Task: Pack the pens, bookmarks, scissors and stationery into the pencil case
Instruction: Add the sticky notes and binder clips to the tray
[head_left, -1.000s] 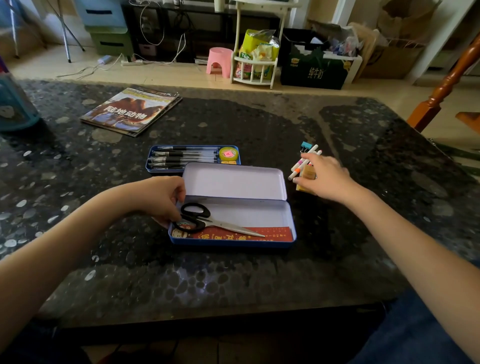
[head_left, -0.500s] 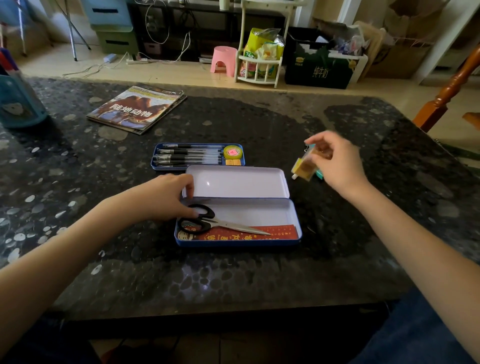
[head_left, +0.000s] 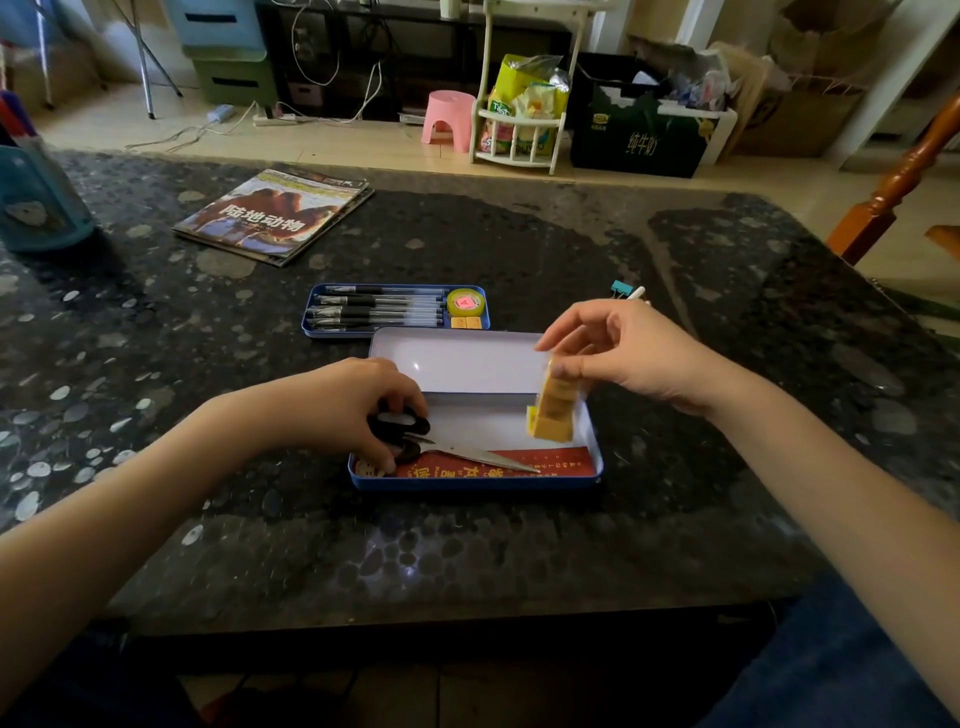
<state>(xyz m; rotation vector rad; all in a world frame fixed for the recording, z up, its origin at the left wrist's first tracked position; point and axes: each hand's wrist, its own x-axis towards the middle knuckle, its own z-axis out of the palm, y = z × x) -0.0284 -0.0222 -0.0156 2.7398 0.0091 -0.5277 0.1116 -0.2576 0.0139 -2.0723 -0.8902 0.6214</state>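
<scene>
A: Starting at the far left of the pencil case (head_left: 475, 483), what is there?

B: A blue container (head_left: 36, 202) stands well to the left of it at the table's (head_left: 467, 561) edge, and a magazine (head_left: 275, 215) lies beyond the case on that side.

A: And closer in?

B: The left hand (head_left: 358, 410) sits on the case's left end, fingers curled over the black handles of the scissors (head_left: 415, 441). The scissors lie inside the case, blades pointing right across a red bookmark (head_left: 545, 465) that runs along the case's near wall.

A: What lies behind the case?

B: A blue tray (head_left: 322, 332) just beyond the open lid, holding a row of black pens (head_left: 374, 312), a roll of tape (head_left: 466, 302) and two small yellow pieces (head_left: 465, 323).

A: The right hand?

B: The right hand (head_left: 623, 353) hovers over the case's right end, thumb and fingertips pinching the top of a yellow stack of small stationery pieces (head_left: 553, 410). The stack hangs down over the case floor; I cannot tell whether its bottom touches.

A: Anything farther right?

B: Beyond the case's right end, behind that hand, a teal binder clip (head_left: 621, 287) and the tip of a white pen (head_left: 638, 293) lie on the table.
</scene>
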